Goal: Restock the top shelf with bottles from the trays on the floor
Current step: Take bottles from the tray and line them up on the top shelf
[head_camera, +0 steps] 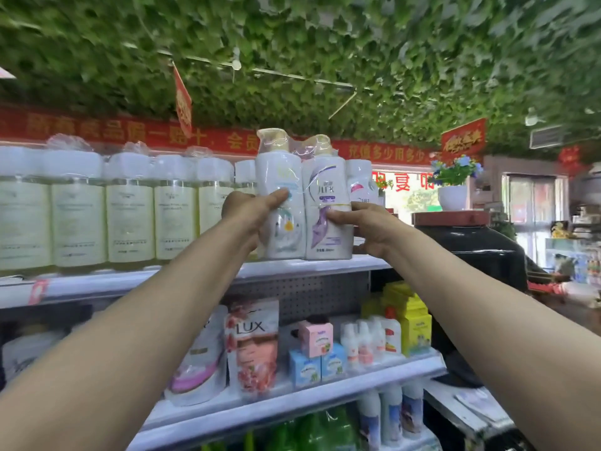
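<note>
The top shelf [325,265] carries a row of pale bottles [130,209] along its left, and at its right end stands a plastic-wrapped twin pack [304,203] of two white bottles, upright near the front edge, with a smaller bottle [359,183] just behind. The left hand [250,213] grasps the pack's left side, thumb across its front. The right hand [364,229] grasps the right side, fingers curled round it.

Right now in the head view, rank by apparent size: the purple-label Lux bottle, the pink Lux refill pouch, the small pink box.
1. Pink Lux refill pouch and purple-label Lux bottle: similar; the pouch is nearer, so unranked.
2. Small pink box: clearly smallest.
</note>
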Demonstrator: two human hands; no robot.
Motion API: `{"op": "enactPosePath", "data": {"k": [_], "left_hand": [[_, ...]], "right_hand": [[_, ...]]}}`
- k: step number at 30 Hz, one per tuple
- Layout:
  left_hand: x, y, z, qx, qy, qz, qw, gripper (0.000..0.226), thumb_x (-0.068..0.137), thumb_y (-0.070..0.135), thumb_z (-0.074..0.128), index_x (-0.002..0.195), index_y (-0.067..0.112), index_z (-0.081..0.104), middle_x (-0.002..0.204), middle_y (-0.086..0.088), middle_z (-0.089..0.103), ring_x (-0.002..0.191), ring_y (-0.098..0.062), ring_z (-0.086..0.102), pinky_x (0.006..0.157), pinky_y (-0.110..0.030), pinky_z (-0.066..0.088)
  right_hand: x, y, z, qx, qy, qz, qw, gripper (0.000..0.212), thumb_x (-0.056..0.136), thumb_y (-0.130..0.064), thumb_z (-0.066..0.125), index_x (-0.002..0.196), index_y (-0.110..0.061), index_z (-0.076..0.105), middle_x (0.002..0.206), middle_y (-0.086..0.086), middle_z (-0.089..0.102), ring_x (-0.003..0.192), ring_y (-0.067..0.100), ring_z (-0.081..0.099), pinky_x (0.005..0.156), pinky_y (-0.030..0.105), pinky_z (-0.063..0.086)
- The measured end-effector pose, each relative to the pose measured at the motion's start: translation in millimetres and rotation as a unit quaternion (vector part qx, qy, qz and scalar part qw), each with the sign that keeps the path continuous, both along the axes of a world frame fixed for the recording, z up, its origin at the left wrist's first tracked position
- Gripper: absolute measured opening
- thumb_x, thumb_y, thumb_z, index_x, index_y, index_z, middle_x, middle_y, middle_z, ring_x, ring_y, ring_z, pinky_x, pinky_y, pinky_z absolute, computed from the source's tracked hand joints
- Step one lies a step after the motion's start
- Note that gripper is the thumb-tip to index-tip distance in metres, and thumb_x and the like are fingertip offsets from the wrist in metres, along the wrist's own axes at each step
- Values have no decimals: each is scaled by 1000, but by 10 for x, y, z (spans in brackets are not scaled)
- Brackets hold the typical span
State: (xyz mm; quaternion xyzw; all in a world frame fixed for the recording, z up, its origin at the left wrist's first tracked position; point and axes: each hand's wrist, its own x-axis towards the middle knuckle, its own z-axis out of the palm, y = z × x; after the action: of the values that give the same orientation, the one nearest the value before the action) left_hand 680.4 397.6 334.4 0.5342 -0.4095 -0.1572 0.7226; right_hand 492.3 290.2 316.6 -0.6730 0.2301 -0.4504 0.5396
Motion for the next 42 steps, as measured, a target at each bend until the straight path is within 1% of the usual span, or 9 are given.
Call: {"op": "enactPosePath", "data": {"k": [2,4,8,13,21,26,30,33,42], "left_hand": [[-56,-167,41,-12,-12,-7,1000,42,70,17,89,106,3,72,96,-10,77,81,-27,74,68,-33,58],[-100,-315,56,-28,-25,3,999,47,69,4,87,113,4,67,102,-11,75,86,-28,74,69,-33,58],[-150,-591,44,-39,-56,56,996,66,67,8,90,124,12,58,112,-8,71,93,-26,71,86,-42,59],[-177,-864,10,-42,-91,108,989,63,73,15,88,129,18,60,105,0,70,80,-13,67,85,-34,56],[-183,-1204,-79,-41,-77,167,982,51,75,13,86,123,23,70,106,4,74,87,-16,68,87,-33,57],[-197,-1348,-129,-35,-65,209,975,49,79,16,84,124,24,68,106,5,73,71,-8,63,64,-21,48],[-190,-1472,-160,-27,-42,242,969,50,76,20,86,118,22,59,114,-1,70,95,-22,67,89,-36,55],[-194,-1566,-195,-11,-37,240,970,46,76,23,86,113,18,58,108,0,68,94,-22,66,92,-40,55],[-149,-1684,-385,40,-62,238,969,77,75,40,83,141,19,50,133,-5,63,119,-30,59,102,-46,50]], "right_hand": [[-47,-196,86,-13,-2,1,1000,42,81,-18,82,120,-11,68,103,4,78,94,23,72,67,39,59],[-70,-368,153,-17,-6,5,1000,43,81,-17,82,120,-11,67,101,4,78,92,23,73,65,38,59],[-41,-693,191,-16,-17,25,999,44,82,-12,81,123,-12,65,102,5,78,93,23,73,68,41,59],[50,-1064,218,-19,-30,44,998,51,79,-8,81,126,-13,63,110,7,76,100,25,71,94,54,52],[213,-1466,184,-16,-38,63,997,52,80,-7,81,128,-11,61,115,10,73,98,25,69,71,40,52],[319,-1622,92,-6,-42,70,997,52,80,-6,81,128,-11,62,111,9,74,95,25,70,74,42,54],[392,-1738,65,-1,-47,76,996,52,80,-6,80,128,-11,62,115,12,73,99,29,69,87,53,54],[478,-1775,34,9,-48,79,996,51,80,-6,80,127,-10,62,115,12,73,95,29,70,92,58,52],[730,-1846,-42,18,-23,87,996,51,78,-4,81,126,-5,63,113,14,74,89,27,73,64,39,56]]}}
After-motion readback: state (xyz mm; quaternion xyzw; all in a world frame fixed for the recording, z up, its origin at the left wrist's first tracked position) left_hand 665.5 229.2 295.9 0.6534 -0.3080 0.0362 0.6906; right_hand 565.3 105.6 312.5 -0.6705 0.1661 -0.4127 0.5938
